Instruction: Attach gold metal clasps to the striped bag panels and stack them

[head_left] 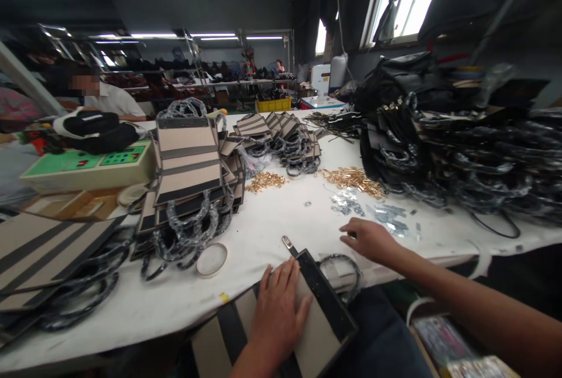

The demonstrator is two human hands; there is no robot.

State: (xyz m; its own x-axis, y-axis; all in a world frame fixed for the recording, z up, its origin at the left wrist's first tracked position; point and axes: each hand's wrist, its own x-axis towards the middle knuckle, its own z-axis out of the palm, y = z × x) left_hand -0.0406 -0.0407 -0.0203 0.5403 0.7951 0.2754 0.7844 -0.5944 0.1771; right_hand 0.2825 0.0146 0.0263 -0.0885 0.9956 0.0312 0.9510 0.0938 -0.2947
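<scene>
My left hand [278, 308] lies flat, fingers apart, on a beige bag panel with black stripes and a black border [320, 331] that overhangs the table's near edge. A small metal clasp [287, 243] sticks out at the panel's far corner. A black wrapped handle loop [346, 270] lies just right of the panel. My right hand [369, 239] reaches out over the white table [281, 214], its fingers curled near small silver metal pieces [381, 214]. Whether it pinches one I cannot tell.
A stack of striped bags with wrapped handles [188, 185] stands left of centre, more bags [281, 132] behind. Two gold hardware piles [351, 179] [264, 181] lie mid-table. Black bags [461, 144] heap at right. A tape roll [211, 260] lies near me. A person [109, 100] sits far left.
</scene>
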